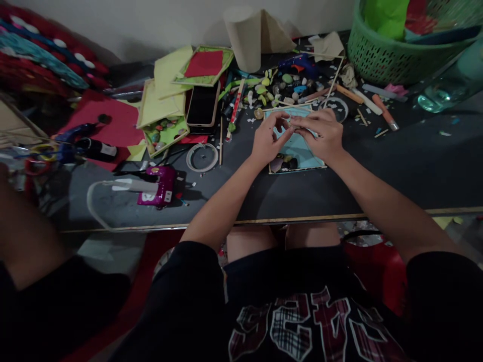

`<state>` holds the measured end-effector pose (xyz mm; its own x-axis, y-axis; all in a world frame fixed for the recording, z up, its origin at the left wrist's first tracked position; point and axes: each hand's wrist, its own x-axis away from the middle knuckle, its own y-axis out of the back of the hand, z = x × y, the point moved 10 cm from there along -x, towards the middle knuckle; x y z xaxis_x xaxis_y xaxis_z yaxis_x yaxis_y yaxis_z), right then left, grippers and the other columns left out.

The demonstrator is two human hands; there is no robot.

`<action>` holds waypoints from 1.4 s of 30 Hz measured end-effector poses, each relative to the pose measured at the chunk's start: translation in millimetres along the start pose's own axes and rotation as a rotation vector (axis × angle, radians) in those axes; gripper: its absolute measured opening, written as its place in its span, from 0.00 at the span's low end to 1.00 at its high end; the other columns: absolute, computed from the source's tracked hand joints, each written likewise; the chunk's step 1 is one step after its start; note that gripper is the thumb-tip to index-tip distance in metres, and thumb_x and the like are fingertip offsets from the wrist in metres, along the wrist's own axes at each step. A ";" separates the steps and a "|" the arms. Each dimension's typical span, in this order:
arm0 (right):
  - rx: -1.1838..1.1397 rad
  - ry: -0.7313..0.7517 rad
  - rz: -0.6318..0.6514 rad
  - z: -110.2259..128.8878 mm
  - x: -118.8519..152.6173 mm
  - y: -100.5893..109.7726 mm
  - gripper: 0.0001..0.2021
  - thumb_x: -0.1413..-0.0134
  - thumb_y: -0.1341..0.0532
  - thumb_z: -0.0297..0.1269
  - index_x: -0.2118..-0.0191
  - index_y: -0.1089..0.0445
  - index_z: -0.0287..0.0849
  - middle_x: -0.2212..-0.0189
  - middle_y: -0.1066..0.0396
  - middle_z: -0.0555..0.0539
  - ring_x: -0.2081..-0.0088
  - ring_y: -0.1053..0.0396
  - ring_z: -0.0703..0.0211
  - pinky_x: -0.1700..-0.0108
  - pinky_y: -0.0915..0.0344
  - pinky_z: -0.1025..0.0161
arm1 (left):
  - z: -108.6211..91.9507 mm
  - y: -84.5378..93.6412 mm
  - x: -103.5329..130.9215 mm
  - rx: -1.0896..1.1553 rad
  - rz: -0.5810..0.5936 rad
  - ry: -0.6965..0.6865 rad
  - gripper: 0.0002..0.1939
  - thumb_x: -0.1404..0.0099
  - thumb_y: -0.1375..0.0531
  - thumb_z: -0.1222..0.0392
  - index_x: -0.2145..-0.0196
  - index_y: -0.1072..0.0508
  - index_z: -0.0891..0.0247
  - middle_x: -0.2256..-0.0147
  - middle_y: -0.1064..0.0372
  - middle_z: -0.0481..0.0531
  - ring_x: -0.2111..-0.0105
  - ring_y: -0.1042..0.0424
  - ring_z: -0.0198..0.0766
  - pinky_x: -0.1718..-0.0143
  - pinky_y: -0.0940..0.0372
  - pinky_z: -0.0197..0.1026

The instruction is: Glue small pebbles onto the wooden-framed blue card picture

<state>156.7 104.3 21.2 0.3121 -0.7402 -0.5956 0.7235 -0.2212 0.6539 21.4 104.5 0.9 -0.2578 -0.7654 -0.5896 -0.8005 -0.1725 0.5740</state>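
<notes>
My left hand (268,137) and my right hand (323,131) meet above a light blue panel (298,151) edged with thin sticks. The thumb and fingertips of both hands are pinched close together, almost touching. Something tiny may be between them, but it is too small and dim to make out. Dark stones (290,163) lie in the panel's near left corner. The panel's upper part is partly hidden by my hands.
Behind the panel lie scattered pebbles (287,79). To the left are a phone (203,105), a tape roll (202,157), and a shiny purple object (160,187). A green basket (381,63) and a clear bottle (449,85) stand right. Another person's arm (26,236) is at far left.
</notes>
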 end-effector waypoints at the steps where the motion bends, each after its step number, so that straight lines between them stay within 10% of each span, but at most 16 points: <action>1: -0.001 0.021 -0.002 1.4 0.1 -0.1 0.14 0.36 0.42 0.51 0.53 0.21 0.57 0.61 0.22 0.48 0.55 0.26 0.51 0.42 0.36 0.46 | -1.8 -0.4 0.3 -0.008 0.008 -0.011 0.28 0.28 0.55 0.34 0.47 0.36 0.58 0.59 0.27 0.54 0.65 0.27 0.34 0.68 0.34 0.36; 17: -0.042 0.056 0.000 -0.3 0.0 -1.6 0.17 0.38 0.40 0.54 0.53 0.20 0.54 0.65 0.22 0.49 0.60 0.25 0.55 0.50 0.30 0.55 | -8.7 -3.5 -3.8 0.058 0.084 -0.032 0.30 0.26 0.57 0.38 0.65 0.24 0.59 0.75 0.27 0.49 0.70 0.27 0.34 0.66 0.33 0.38; 26: -0.366 -0.118 -0.121 -10.8 3.5 -1.0 0.22 0.48 0.32 0.55 0.53 0.21 0.47 0.57 0.20 0.48 0.57 0.21 0.52 0.48 0.24 0.51 | -12.1 20.6 2.7 -0.203 -0.191 -0.129 0.23 0.27 0.54 0.38 0.54 0.34 0.59 0.58 0.28 0.57 0.55 0.28 0.43 0.54 0.32 0.48; 42: -0.274 -0.116 -0.051 -12.4 1.6 -5.8 0.24 0.48 0.34 0.59 0.54 0.20 0.46 0.60 0.20 0.46 0.58 0.20 0.50 0.51 0.23 0.51 | -8.5 -1.6 -0.7 -0.240 -0.047 -0.225 0.19 0.25 0.57 0.44 0.61 0.34 0.58 0.58 0.28 0.57 0.50 0.28 0.48 0.49 0.33 0.55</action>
<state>160.6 112.2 10.7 0.2102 -0.8037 -0.5567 0.8807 -0.0916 0.4647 27.5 100.0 5.2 -0.3584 -0.6018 -0.7137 -0.6706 -0.3659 0.6453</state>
